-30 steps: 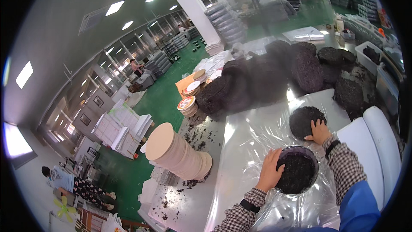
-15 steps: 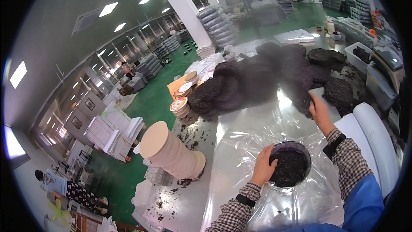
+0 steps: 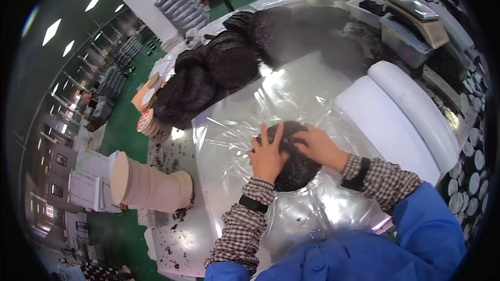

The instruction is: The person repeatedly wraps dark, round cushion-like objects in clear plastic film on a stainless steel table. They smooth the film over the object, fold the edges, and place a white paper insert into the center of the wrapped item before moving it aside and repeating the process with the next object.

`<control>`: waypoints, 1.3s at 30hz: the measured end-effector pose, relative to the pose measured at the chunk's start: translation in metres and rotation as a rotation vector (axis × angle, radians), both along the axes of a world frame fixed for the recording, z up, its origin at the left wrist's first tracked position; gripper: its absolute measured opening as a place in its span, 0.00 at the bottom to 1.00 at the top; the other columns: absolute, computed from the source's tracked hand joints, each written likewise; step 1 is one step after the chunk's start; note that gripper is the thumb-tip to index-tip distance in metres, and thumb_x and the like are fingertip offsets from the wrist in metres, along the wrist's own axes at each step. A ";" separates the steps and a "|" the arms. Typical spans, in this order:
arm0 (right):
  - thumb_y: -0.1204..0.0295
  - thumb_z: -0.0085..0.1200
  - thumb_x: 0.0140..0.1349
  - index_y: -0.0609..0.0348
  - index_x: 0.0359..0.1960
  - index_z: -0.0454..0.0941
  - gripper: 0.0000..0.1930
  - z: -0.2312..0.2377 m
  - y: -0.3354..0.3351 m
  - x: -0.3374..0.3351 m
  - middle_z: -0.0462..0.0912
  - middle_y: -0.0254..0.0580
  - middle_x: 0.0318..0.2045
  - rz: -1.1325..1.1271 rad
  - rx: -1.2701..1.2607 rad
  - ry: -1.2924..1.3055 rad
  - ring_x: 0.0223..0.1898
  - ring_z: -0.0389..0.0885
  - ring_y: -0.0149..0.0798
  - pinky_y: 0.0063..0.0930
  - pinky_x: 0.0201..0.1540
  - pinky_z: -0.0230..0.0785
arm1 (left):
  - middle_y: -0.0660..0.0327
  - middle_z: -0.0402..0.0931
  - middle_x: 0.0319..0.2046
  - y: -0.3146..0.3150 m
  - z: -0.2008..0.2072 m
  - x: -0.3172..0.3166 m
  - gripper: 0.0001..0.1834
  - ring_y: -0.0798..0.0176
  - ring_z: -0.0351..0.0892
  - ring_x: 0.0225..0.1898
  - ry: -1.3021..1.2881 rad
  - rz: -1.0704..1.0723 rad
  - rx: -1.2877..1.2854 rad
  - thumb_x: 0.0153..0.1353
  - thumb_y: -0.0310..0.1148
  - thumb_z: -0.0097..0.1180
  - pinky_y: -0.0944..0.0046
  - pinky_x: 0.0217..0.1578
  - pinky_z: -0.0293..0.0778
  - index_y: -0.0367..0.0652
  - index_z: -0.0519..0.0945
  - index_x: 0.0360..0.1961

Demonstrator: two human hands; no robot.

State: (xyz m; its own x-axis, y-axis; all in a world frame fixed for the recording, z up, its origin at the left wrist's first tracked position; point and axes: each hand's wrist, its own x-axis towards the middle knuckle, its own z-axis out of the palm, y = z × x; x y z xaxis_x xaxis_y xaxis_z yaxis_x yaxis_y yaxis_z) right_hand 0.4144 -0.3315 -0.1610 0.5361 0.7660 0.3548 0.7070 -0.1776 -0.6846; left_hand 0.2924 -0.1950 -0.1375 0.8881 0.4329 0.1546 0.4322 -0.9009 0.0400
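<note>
On thin clear film (image 3: 226, 151) over a shiny metal table, a round cake (image 3: 299, 174) of dark, crumbly, seaweed-like stuff lies before me. My left hand (image 3: 267, 156) rests on its left side, fingers spread and thumb toward the middle. Opposite it, my right hand (image 3: 321, 148) has its fingers bent in against the cake's upper right part. Whether a thin bit is pinched there is too small to make out. No rim of the dish shows round the cake.
Dark round cakes (image 3: 229, 60) are heaped at the far left of the table. Nearer stands a stack of tan discs (image 3: 151, 183), beside round labels (image 3: 148, 123). A white sheet roll (image 3: 414, 117) lies right; behind it are a clear bin (image 3: 403, 41) and a white bin (image 3: 359, 14).
My right hand has come from the heap down onto the cake; the pale thing it held no longer shows. My left hand went from the dish's edge to the cake's top. The view has turned.
</note>
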 end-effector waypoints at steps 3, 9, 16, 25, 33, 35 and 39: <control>0.69 0.60 0.54 0.56 0.44 0.81 0.15 0.005 -0.002 -0.006 0.78 0.54 0.42 -0.056 -0.008 0.024 0.39 0.80 0.55 0.38 0.44 0.75 | 0.55 0.52 0.70 0.009 -0.010 0.001 0.50 0.39 0.62 0.60 0.031 0.021 -0.071 0.51 0.37 0.65 0.34 0.52 0.63 0.75 0.52 0.72; 0.74 0.59 0.59 0.64 0.48 0.80 0.15 0.025 -0.012 0.016 0.83 0.39 0.46 0.026 0.234 1.087 0.45 0.80 0.33 0.30 0.48 0.74 | 0.50 0.73 0.53 0.025 0.067 -0.030 0.19 0.47 0.69 0.57 -0.628 -0.051 -0.467 0.60 0.33 0.58 0.54 0.57 0.64 0.40 0.74 0.52; 0.72 0.60 0.54 0.52 0.46 0.81 0.16 0.005 0.002 -0.020 0.79 0.51 0.44 -0.045 0.032 -0.013 0.35 0.82 0.53 0.38 0.38 0.77 | 0.49 0.57 0.65 -0.020 -0.018 -0.029 0.12 0.34 0.47 0.69 -0.173 -0.271 -0.133 0.62 0.41 0.56 0.32 0.66 0.41 0.45 0.82 0.39; 0.72 0.54 0.58 0.53 0.49 0.76 0.16 0.005 -0.002 -0.017 0.76 0.47 0.50 -0.081 -0.095 -0.101 0.48 0.78 0.53 0.42 0.46 0.73 | 0.55 0.46 0.73 -0.024 -0.005 -0.024 0.12 0.29 0.29 0.72 0.014 -0.391 -0.350 0.64 0.43 0.54 0.24 0.64 0.28 0.53 0.86 0.38; 0.52 0.40 0.68 0.48 0.51 0.80 0.22 0.038 -0.032 0.016 0.69 0.49 0.63 0.617 -0.545 -0.702 0.71 0.57 0.44 0.65 0.71 0.26 | 0.43 0.55 0.67 -0.020 -0.030 -0.024 0.39 0.38 0.39 0.73 -0.098 -0.272 -0.217 0.55 0.40 0.64 0.31 0.67 0.32 0.43 0.63 0.66; 0.50 0.38 0.68 0.47 0.47 0.83 0.24 0.043 -0.026 0.010 0.67 0.51 0.64 0.635 -0.686 -0.742 0.72 0.52 0.46 0.68 0.70 0.23 | 0.42 0.47 0.71 -0.022 -0.027 -0.022 0.49 0.35 0.33 0.73 0.112 -0.253 -0.156 0.52 0.46 0.67 0.27 0.66 0.29 0.50 0.53 0.71; 0.42 0.34 0.64 0.45 0.43 0.87 0.30 0.045 -0.017 0.001 0.62 0.53 0.68 0.594 -0.971 -0.708 0.76 0.35 0.47 0.74 0.67 0.16 | 0.46 0.35 0.74 -0.017 -0.017 -0.014 0.54 0.32 0.22 0.73 0.458 -0.187 -0.194 0.53 0.56 0.63 0.25 0.64 0.21 0.63 0.44 0.75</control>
State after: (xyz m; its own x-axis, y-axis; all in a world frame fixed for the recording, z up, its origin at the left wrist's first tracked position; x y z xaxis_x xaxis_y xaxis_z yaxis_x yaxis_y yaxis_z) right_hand 0.4149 -0.3483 -0.1159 -0.0349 0.9154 -0.4009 0.9934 0.0756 0.0861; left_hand 0.2786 -0.2125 -0.1549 0.9108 0.2426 -0.3340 0.2768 -0.9592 0.0582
